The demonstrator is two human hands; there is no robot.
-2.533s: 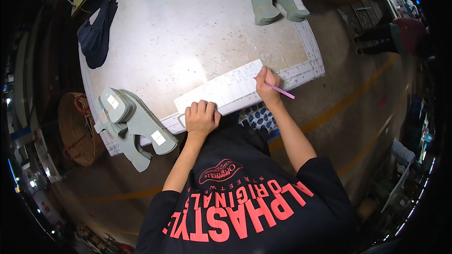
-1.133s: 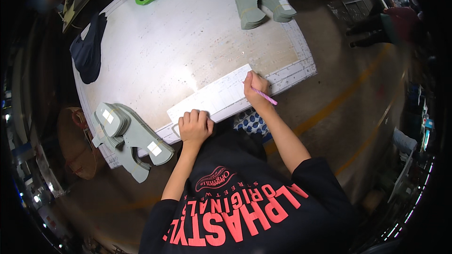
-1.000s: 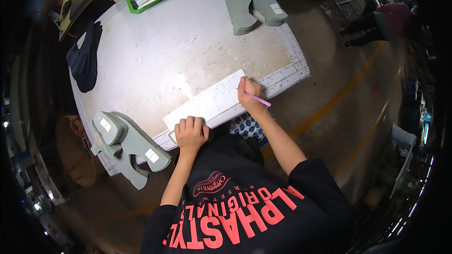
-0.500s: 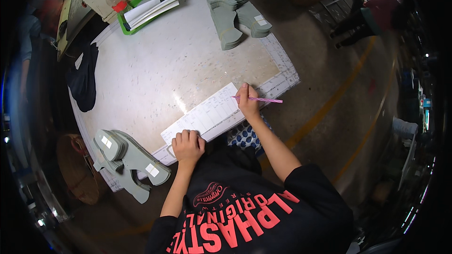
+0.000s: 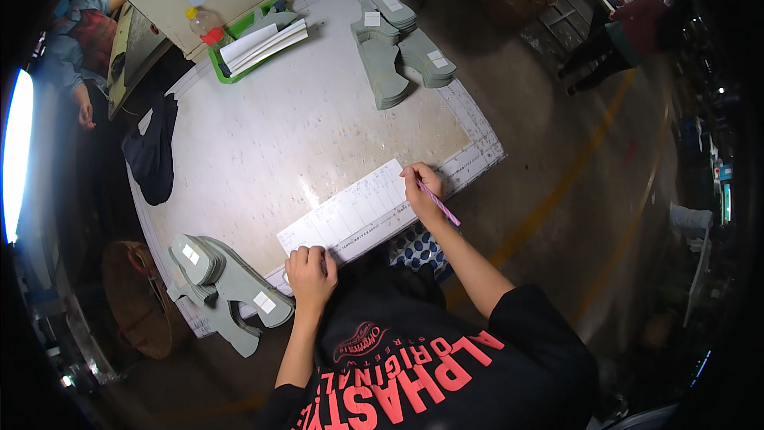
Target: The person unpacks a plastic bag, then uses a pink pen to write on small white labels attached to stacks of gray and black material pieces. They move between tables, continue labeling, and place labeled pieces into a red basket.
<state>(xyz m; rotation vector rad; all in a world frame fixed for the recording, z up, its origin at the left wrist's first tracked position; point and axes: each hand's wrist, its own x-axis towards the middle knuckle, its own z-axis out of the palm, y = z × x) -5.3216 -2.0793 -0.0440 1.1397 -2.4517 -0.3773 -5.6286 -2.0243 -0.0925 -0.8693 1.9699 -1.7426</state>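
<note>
A long white paper sheet with a ruled grid and handwriting lies along the table's near edge. At its right end my right hand is closed round a pink striped pen, whose back end points down over the wrist; the tip is hidden by the fingers. My left hand rests at the sheet's lower left corner, fingers curled and thumb close to them. What lies under those fingers is hidden. To its left are stacked grey-green cut pieces with white labels.
More grey-green stacks lie at the far right of the table. A green tray with papers and a bottle stand at the back. Dark cloth hangs over the left edge. A wicker basket stands below; people are farther off.
My right hand has drawn slightly down, and the pen has swung from nearly level to slanting down right. The left hand's fingers are more curled. The whole view has shifted a little.
</note>
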